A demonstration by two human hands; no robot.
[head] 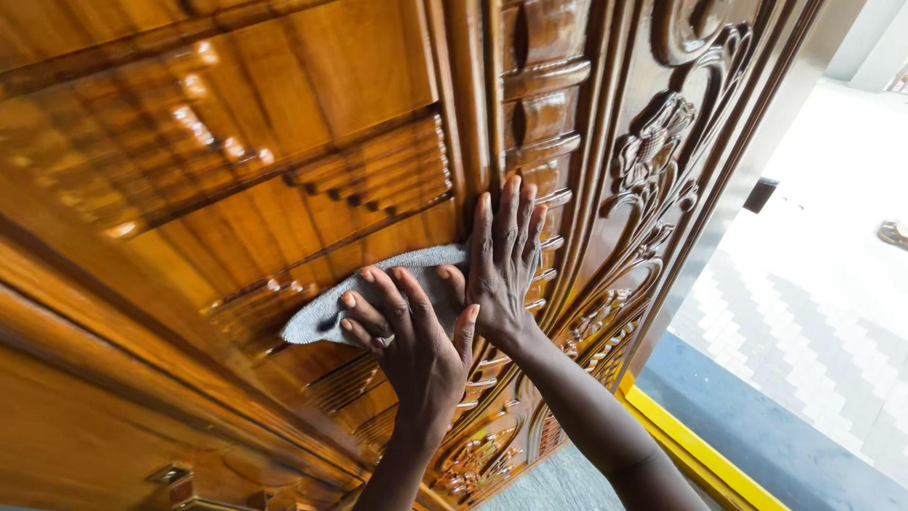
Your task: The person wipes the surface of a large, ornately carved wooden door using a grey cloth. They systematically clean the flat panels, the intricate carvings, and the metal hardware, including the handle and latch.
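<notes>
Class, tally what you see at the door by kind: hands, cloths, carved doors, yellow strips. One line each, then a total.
Hands: 2, left hand and right hand
Grey cloth: 1
Carved wooden door: 1
Yellow strip: 1
Total: 5

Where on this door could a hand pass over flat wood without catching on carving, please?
The smooth panel above the grey cloth is flat and free. Right of the right hand, ribbed moulding and floral carving crowd the surface. The left hand rests on the cloth.

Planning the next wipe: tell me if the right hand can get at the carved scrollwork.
Probably yes. The right hand lies flat on the cloth against the door, right beside the scrollwork, with nothing between them.
</notes>
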